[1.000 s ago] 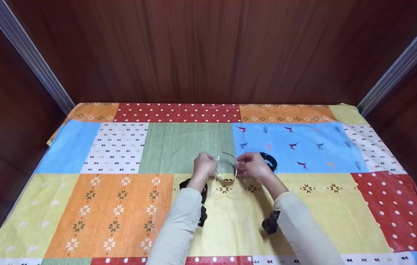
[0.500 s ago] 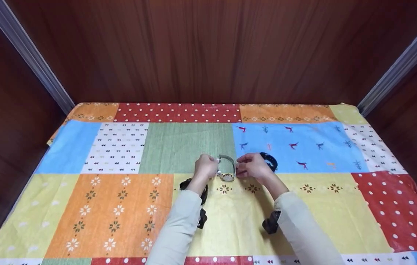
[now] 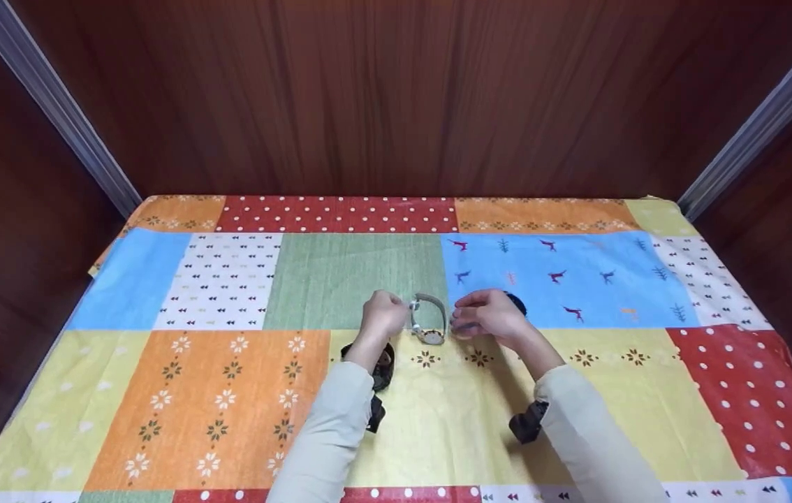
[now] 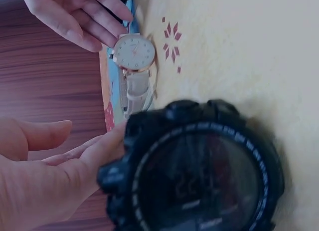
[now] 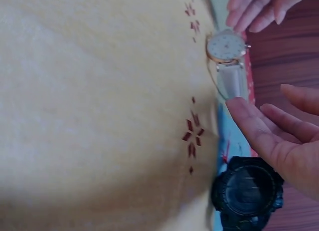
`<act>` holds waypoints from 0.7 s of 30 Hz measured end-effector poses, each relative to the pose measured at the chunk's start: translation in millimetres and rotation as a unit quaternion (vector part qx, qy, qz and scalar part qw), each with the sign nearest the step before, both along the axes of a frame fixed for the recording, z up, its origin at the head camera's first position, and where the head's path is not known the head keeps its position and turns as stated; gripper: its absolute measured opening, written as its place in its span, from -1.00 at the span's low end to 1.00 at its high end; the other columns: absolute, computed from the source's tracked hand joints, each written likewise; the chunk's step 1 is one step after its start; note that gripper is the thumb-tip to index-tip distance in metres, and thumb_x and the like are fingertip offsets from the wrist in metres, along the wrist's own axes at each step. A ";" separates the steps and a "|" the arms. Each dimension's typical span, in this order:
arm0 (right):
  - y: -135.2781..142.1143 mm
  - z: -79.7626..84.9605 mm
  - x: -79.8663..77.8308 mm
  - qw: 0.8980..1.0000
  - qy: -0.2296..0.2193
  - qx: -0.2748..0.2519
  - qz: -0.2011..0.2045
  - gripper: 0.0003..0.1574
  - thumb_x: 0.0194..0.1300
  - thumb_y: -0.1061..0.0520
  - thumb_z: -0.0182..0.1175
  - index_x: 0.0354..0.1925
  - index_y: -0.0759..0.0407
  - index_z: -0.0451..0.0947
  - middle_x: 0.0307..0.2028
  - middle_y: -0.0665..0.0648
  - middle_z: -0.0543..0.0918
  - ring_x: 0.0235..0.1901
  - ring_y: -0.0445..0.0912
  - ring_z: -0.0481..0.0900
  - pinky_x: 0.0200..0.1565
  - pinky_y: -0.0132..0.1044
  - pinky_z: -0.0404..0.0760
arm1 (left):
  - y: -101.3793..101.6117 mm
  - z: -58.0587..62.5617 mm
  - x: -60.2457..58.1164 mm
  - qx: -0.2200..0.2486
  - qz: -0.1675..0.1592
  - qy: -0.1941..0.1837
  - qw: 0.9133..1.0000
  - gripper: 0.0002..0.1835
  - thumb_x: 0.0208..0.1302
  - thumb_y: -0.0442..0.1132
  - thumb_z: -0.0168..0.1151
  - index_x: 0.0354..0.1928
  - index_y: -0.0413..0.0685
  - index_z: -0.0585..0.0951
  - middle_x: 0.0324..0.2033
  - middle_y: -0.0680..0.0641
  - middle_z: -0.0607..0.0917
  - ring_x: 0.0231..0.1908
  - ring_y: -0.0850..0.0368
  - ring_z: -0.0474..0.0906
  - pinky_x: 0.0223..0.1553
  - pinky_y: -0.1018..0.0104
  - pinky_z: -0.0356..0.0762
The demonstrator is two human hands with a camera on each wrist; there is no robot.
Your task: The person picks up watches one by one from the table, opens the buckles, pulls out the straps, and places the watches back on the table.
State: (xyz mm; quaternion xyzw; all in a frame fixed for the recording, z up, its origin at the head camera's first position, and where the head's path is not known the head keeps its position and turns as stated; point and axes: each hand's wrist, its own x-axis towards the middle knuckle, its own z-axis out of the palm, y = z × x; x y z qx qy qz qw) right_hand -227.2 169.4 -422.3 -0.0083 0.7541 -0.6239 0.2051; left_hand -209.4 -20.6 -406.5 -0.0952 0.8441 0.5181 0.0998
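Note:
A wristwatch (image 3: 431, 335) with a round white dial, gold-toned rim and pale strap rests on the cloth, its strap forming a loop. To its left is my left hand (image 3: 383, 314), thumb parted from the straight fingers in the left wrist view, fingertips close to the strap. On the other side my right hand (image 3: 492, 316) hovers with spread, relaxed fingers. Neither hand grips anything. The right wrist view shows the white dial (image 5: 227, 45) between both hands, and my right index fingertip overlaps the strap's end.
A black digital watch (image 4: 199, 176) looms close in the left wrist view, below my left wrist. Another black watch (image 5: 247, 191) lies behind my right hand. Patchwork cloth (image 3: 214, 412) covers the surface, with brown wood panels (image 3: 396, 98) at the back and sides.
The pale-strapped watch has turned so its dial shows and its strap end has closed into a loop. Both hands have drawn slightly apart from it and let go.

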 end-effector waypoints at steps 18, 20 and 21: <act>3.4 19.0 6.3 0.998 0.036 0.004 0.046 -0.63 0.28 0.38 -0.03 -0.01 0.66 0.30 -0.21 0.41 0.54 -0.23 0.10 0.59 -0.12 -0.02 0.54 | -22.8 17.6 11.5 -0.006 -0.021 0.031 0.999 -0.76 0.32 -0.27 0.02 -0.20 -0.31 0.59 -0.29 -0.18 0.62 -0.31 0.06 0.48 -0.27 0.26 0.44; 2.6 21.3 7.6 0.998 0.044 0.000 0.050 -0.64 0.28 0.37 -0.03 -0.02 0.66 0.31 -0.25 0.34 0.57 -0.23 0.09 0.59 -0.13 -0.04 0.55 | -25.7 19.5 12.9 -0.013 -0.023 0.041 0.999 -0.74 0.31 -0.26 0.03 -0.14 -0.32 0.58 -0.23 -0.18 0.62 -0.21 0.01 0.50 -0.16 0.18 0.45; 1.9 22.6 8.3 0.998 0.044 -0.004 0.049 -0.65 0.28 0.37 -0.02 -0.03 0.66 0.32 -0.27 0.31 0.58 -0.22 0.10 0.59 -0.14 -0.05 0.55 | -27.2 20.6 13.5 -0.017 -0.024 0.045 0.999 -0.73 0.31 -0.26 0.03 -0.10 -0.31 0.57 -0.19 -0.19 0.61 -0.17 0.00 0.50 -0.12 0.16 0.44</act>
